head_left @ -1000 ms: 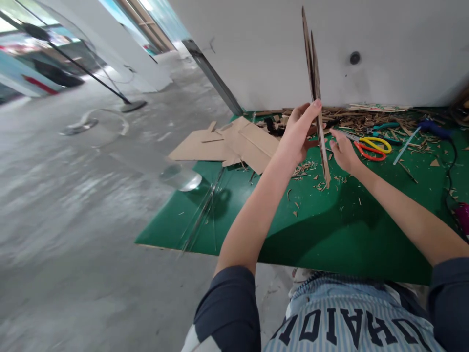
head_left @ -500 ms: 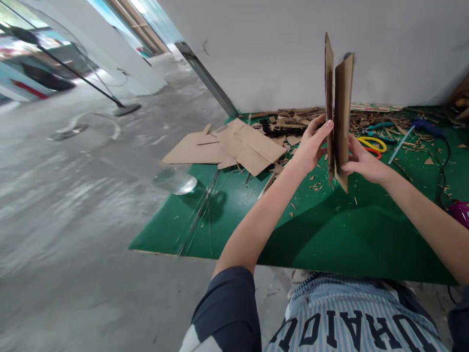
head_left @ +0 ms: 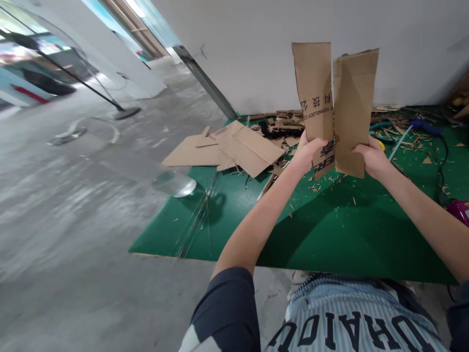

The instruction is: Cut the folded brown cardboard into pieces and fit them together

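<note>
Far off to the left of both hands: a pile of flat cardboard sheets (head_left: 227, 146) lying on the green mat (head_left: 330, 234), and a clear round dish (head_left: 174, 183) at the mat's edge.

Left hand (head_left: 308, 154) closed around the bottom of the printed cardboard piece (head_left: 315, 98), thumb in front, fingers behind. Held up above the mat, standing tall, long side pointing up, flat face toward the camera, black letters near the bottom.

Just to the right, edges touching or a bit over each other: the plain cardboard piece (head_left: 353, 107), also standing tall and pointing up. Right hand (head_left: 373, 156) closed on its bottom right corner.

Two cardboard pieces in the hands, one in each. Two hands, both gripping.

Behind and to the right of the hands: lots of little cardboard scraps (head_left: 388, 122), too many to count, and a blue-tipped tool (head_left: 421, 124) with a black cord (head_left: 444, 161). Far right edge, low: something pink (head_left: 459, 211), only partly seen.
</note>
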### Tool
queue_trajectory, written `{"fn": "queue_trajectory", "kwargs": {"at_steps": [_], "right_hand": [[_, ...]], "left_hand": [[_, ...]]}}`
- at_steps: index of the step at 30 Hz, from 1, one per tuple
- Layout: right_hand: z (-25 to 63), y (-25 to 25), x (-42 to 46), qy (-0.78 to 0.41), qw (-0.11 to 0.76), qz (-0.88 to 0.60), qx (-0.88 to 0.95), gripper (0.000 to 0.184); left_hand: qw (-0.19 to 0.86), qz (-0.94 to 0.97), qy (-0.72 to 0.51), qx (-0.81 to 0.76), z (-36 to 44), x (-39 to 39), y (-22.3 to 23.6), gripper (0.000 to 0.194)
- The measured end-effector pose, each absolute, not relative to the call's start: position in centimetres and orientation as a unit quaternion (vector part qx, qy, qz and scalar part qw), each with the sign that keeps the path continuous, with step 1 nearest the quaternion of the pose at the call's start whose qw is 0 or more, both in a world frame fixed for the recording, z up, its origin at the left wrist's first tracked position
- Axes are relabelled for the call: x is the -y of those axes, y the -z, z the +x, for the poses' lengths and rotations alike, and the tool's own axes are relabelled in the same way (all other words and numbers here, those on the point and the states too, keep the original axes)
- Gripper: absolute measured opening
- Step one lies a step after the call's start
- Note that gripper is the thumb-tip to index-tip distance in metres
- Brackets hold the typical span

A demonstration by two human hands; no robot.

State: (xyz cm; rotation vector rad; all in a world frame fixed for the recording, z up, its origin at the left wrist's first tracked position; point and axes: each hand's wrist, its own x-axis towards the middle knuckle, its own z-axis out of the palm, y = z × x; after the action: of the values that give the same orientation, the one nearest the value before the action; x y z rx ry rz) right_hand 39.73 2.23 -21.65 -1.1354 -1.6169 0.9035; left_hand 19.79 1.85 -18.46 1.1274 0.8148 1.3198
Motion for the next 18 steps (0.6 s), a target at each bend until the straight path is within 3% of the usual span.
{"fn": "queue_trajectory", "kwargs": {"at_steps": [6,18], "right_hand": [[40.46,21.99,-2.56,-0.371,0.509,-0.475,0.615,0.045],[39.97,22.01,-1.94,-0.366,0.567,-0.439,0.593,0.029]], "left_hand": [[0.598,0.519,-0.562,-0.24,19.45,-1.93,18.47,0.059],[0.601,0.533,-0.541,-0.247,20.4,-1.42,18.97,0.065]]}}
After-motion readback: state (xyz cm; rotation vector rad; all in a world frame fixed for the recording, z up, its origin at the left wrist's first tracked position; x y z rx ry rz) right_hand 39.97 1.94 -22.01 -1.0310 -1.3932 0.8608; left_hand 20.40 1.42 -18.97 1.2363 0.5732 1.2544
